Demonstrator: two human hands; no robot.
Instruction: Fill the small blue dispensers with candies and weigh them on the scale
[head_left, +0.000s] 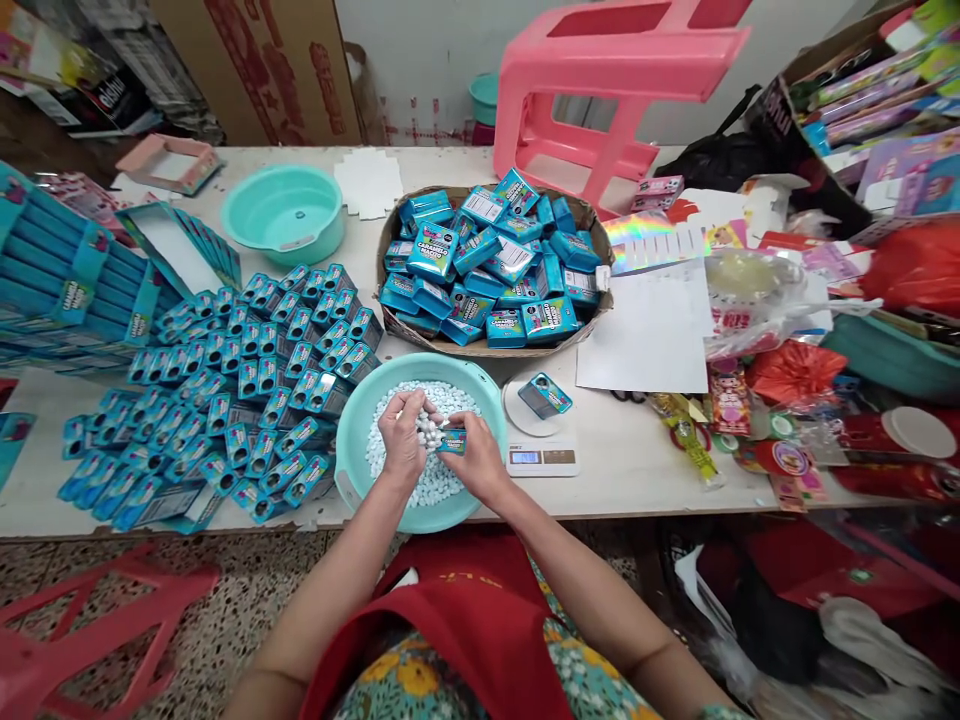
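Note:
Over a turquoise basin [352,480] of small white candies [439,488], both of my hands work close together. Several of the candies lie in my left hand [405,435], its fingers curled around them. A small blue candy box [452,441] is gripped in my right hand [478,458], with one end turned toward the left hand. Just right of the basin, another blue box [546,394] rests on the round plate of a white digital scale [551,458]. The scale's lit display is too small to read surely.
Many blue boxes [277,370] with round holes stand at left. Behind the basin is a cardboard tray [495,348] heaped with blue boxes. An empty turquoise basin [285,210], a pink stool [555,80], white sheets [645,340] and bagged sweets [795,375] surround the work.

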